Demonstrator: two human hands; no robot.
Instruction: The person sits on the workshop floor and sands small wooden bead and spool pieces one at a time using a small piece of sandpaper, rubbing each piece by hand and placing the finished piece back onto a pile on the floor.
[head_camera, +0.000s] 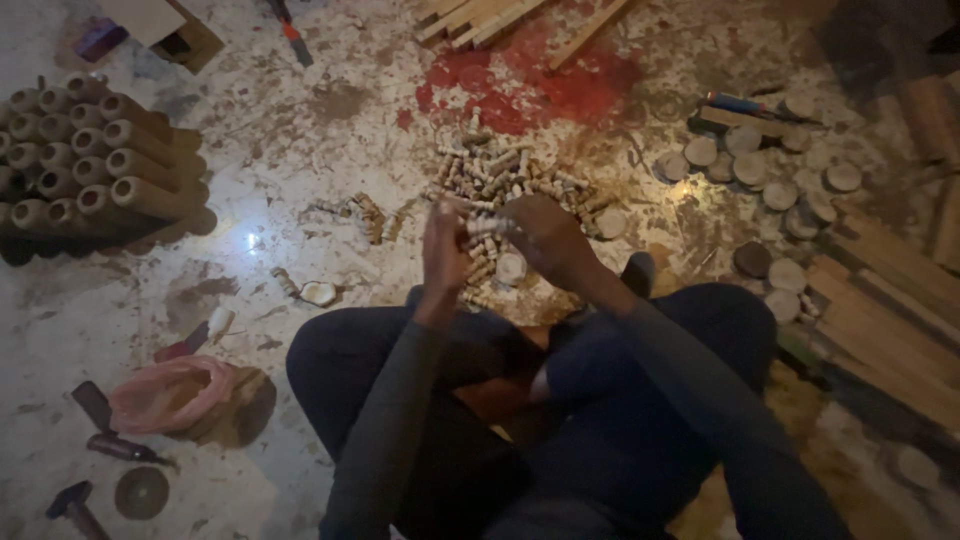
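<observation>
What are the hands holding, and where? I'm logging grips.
Both the left hand and right hand pinch a short pale wooden peg by its two ends.

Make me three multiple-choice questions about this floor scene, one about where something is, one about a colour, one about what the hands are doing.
1. Where does the stack of tubes lie?
A. upper left of the picture
B. lower right
C. on the person's lap

2. What colour is the stain on the floor?
A. blue
B. red
C. green

3. How are the hands placed?
A. both flat on the floor
B. one behind the back
C. both raised together on a small peg

Answers: 1 A, the tubes are piled at the left edge, high up. 2 B, the patch beyond the pile of pegs is red. 3 C, the left hand and right hand meet at the peg above the lap.
</observation>
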